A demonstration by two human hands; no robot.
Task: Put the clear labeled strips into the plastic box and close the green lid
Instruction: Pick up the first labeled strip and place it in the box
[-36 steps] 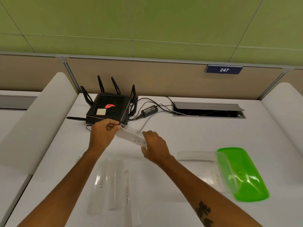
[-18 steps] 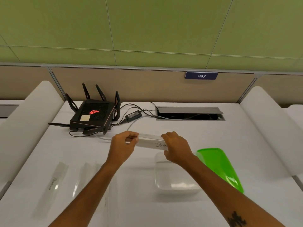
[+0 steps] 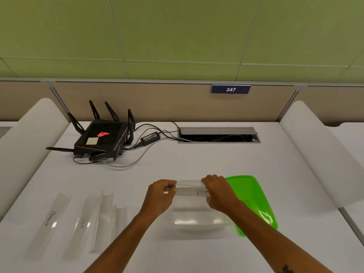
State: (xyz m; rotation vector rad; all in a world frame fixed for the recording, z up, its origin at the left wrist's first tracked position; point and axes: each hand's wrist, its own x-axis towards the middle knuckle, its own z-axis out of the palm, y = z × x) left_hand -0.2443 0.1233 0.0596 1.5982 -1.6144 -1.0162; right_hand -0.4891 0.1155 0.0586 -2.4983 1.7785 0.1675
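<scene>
While the spare strips (image 3: 78, 219) sit flat on the white desk (image 3: 197, 160) at the near left, the left hand (image 3: 159, 196) pinches one end of a clear labeled strip (image 3: 190, 189) and the right hand (image 3: 218, 192) grips the other end. It's held level over the far edge of the plastic box (image 3: 199, 219). Green lid (image 3: 254, 201) leans open off the box's right side.

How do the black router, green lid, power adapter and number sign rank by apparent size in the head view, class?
1. black router, antennas included
2. green lid, partly hidden by an arm and nearer, so close to the router
3. number sign
4. power adapter
</scene>
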